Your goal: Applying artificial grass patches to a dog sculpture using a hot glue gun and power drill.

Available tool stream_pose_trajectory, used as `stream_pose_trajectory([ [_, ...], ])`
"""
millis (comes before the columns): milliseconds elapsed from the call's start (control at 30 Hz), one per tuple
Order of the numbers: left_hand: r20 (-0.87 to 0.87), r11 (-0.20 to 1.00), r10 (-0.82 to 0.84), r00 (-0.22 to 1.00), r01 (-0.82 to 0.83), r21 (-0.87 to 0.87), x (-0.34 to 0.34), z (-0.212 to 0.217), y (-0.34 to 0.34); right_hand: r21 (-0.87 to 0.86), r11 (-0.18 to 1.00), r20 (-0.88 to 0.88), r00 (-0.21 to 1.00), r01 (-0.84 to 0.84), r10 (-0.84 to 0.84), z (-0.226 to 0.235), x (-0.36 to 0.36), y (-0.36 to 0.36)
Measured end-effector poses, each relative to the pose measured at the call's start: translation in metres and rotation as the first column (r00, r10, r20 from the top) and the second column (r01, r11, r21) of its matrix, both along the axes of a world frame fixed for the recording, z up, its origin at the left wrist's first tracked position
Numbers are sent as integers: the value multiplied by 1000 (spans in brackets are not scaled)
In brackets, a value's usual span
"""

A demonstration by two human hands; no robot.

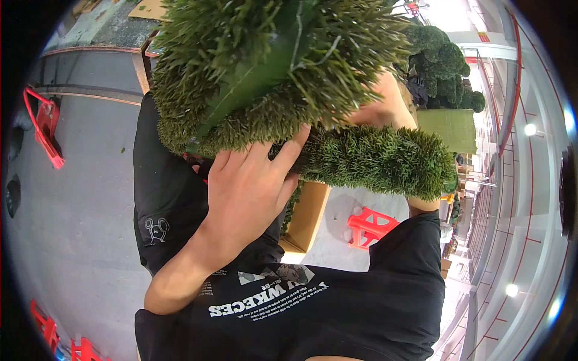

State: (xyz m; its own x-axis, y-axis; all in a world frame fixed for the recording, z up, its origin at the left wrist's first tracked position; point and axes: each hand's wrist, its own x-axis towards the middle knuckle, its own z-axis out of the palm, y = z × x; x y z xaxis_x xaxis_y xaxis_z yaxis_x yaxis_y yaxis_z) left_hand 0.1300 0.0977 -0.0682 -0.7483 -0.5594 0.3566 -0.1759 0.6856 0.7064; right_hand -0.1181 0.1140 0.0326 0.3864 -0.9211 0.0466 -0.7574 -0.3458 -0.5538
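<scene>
Artificial grass point(205, 72), cropped by the frame's top edge, is covering the fingertips of the left hand point(245, 188) and much of the right hand point(380, 107); grip: cannot tell.

Red plastic stool point(371, 224) stood on grey floor point(90, 222), right side. Upper left: worn surface point(99, 33) with cardboard piece point(149, 9) on it. Ceiling lamp point(530, 129) was lit, far right.
</scene>
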Motion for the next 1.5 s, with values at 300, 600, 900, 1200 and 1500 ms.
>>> stream_pose_trajectory([
  [300, -29, 1000, -13, 999, 13, -8, 1, -5, -2, -70, 981, 36, 983, -178, 181, 10, 12, -18],
  [600, 86, 997, -57, 995, 52, 51, 4, -3, -3, -101, 977, 52, 980, -187, 193, 2, 9, -16],
  [900, 128, 992, -58, 990, 43, 115, 13, -14, -4, -180, 952, -18, 969, -247, 248, -14, 15, -25],
  [1200, 128, 982, -144, 981, 127, 137, 6, -4, -1, -130, 955, -172, 955, -266, 242, 13, 15, -16],
  [1500, 182, 974, -176, 967, 145, 171, 10, -10, -4, -75, 953, -203, 940, -293, 274, 15, 23, -23],
])
